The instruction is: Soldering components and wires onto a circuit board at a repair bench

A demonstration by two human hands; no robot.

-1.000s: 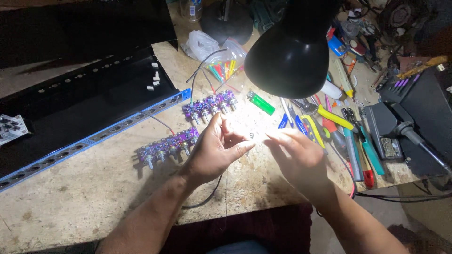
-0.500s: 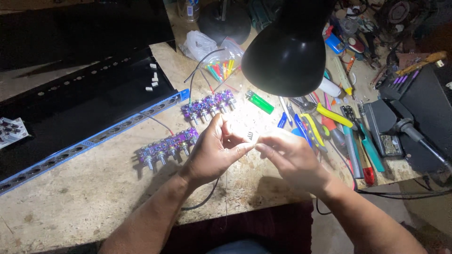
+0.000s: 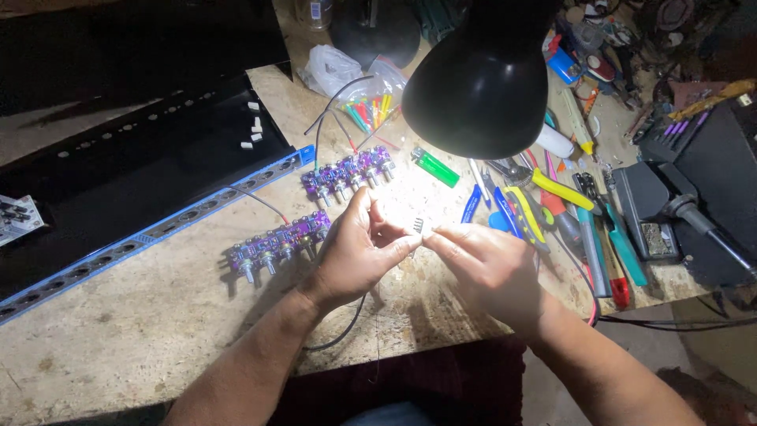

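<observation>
The worn, pale stone-like table (image 3: 118, 331) lay under a black dome lamp (image 3: 485, 79), cluttered with hand tools. Both hands, left (image 3: 355, 252) and right (image 3: 489, 264), pinched a small dark pin connector (image 3: 419, 227) between narrowed fingers beside two purple circuit boards (image 3: 280, 241).

Bags and labels on my bench

At the far edge of my bench a crumpled clear plastic bag (image 3: 330, 69) lies just left of the lamp's base, and touching it on the right is a small clear bag (image 3: 377, 102) full of little coloured pieces in red, yellow, green and orange. Behind them, at the top edge of view, stands a jar with a blue-and-white label (image 3: 314, 11); only its lower part shows. At the far left edge a white printed card (image 3: 17, 219) with small dark pictures lies flat beside the black panel. I see no screens or signs.
</observation>
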